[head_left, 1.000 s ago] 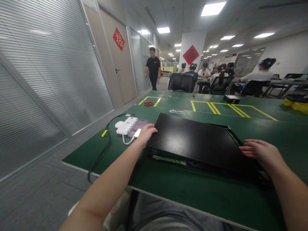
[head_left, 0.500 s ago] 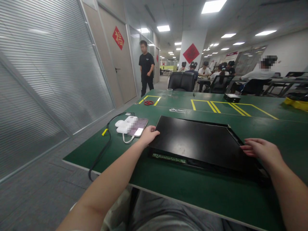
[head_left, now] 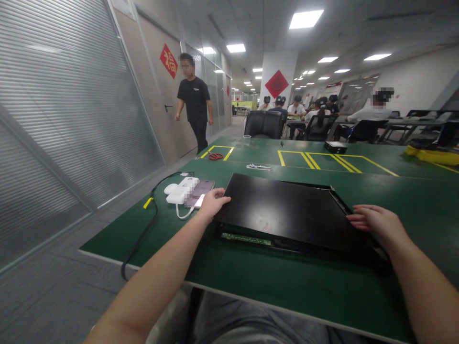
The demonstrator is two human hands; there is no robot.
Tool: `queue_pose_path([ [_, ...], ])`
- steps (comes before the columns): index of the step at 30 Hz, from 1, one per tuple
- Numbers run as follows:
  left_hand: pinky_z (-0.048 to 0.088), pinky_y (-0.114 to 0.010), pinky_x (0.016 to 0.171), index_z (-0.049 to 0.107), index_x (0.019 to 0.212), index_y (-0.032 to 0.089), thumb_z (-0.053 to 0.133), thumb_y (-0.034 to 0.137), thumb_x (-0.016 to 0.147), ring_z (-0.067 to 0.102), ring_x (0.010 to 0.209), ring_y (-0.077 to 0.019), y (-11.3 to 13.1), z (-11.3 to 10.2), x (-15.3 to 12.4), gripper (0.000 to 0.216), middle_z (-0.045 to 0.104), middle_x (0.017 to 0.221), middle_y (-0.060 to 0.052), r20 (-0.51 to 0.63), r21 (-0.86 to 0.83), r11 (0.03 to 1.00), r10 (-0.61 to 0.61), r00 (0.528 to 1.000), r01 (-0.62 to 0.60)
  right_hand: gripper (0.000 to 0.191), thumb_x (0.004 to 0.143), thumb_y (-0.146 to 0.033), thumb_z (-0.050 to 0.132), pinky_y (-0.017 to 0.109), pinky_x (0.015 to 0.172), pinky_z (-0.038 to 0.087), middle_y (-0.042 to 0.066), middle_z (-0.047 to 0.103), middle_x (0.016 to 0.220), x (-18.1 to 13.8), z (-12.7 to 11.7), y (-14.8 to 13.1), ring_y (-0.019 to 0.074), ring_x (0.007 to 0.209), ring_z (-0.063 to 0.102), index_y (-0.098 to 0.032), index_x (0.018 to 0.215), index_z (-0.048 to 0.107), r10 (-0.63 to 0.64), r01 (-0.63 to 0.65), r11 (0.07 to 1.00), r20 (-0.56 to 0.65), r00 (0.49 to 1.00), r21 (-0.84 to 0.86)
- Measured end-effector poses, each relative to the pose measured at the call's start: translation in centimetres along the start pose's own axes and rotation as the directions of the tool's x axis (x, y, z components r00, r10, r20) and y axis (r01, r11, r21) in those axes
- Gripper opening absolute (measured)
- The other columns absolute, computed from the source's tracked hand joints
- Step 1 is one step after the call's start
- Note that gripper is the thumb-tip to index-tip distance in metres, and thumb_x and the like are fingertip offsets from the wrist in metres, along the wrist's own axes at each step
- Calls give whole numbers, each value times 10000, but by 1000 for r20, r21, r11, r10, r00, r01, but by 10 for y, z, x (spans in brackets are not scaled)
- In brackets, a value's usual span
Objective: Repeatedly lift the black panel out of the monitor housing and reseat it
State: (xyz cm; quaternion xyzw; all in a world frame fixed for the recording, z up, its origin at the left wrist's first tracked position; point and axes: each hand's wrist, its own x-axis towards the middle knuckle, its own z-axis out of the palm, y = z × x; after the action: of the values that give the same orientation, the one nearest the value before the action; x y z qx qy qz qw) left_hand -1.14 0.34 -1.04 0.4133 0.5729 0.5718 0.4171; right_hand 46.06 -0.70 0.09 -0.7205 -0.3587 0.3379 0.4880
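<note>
A flat black panel (head_left: 283,212) lies on a dark base whose green circuit strip (head_left: 245,239) shows along the near edge, on the green table (head_left: 272,286). My left hand (head_left: 212,203) grips the panel's left corner, thumb on top. My right hand (head_left: 373,222) holds the right edge, its fingers stretched along the top and the thumb hidden. The panel sits almost flat on the base.
Left of the panel lie a phone (head_left: 200,193), a white charger (head_left: 177,191) and a black cable (head_left: 143,224) running off the table edge. Red scissors (head_left: 215,156), a clear cup (head_left: 246,139) and a black box (head_left: 335,146) are farther back. A person (head_left: 193,110) walks in the left aisle; others sit behind.
The panel's near edge was raised and has come down almost flat onto the base. The walking person has come closer along the aisle. My hands stayed on the panel's edges.
</note>
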Motion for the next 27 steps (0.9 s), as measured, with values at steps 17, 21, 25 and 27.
queue_pose_path([
  [17, 499, -497, 1089, 716, 955, 151, 900, 143, 538, 692, 1179, -326, -2, 4, -1, 457, 774, 1058, -123, -8, -44, 999, 4, 1000, -5, 78, 822, -131, 611, 234, 530, 563, 83, 727, 694, 6, -1, -2, 163, 590, 687, -176, 879, 639, 16, -17, 999, 28, 999, 34],
  [21, 497, -494, 1095, 718, 958, 154, 894, 154, 560, 686, 1188, -317, -4, 4, -2, 434, 769, 1093, -122, -7, -37, 998, 41, 999, -42, 91, 799, -139, 626, 220, 560, 567, 91, 738, 726, 3, -2, -2, 160, 616, 695, -164, 885, 645, 1, -4, 999, 60, 998, 51],
  [25, 504, -480, 1084, 726, 949, 156, 898, 159, 579, 698, 1157, -300, -9, 6, -1, 409, 765, 1111, -124, -1, 16, 996, 88, 996, -88, 102, 769, -169, 651, 216, 559, 561, 99, 740, 748, 2, -2, -2, 162, 627, 689, -167, 871, 652, -10, 10, 1000, 30, 1000, 2],
  [27, 511, -474, 1071, 721, 933, 149, 898, 162, 584, 708, 1123, -292, -14, 8, 0, 392, 762, 1101, -127, 0, 60, 993, 105, 995, -104, 97, 773, -185, 652, 216, 549, 552, 100, 734, 745, 3, -2, -2, 160, 616, 679, -167, 868, 654, -18, 18, 1000, -3, 1000, -24],
])
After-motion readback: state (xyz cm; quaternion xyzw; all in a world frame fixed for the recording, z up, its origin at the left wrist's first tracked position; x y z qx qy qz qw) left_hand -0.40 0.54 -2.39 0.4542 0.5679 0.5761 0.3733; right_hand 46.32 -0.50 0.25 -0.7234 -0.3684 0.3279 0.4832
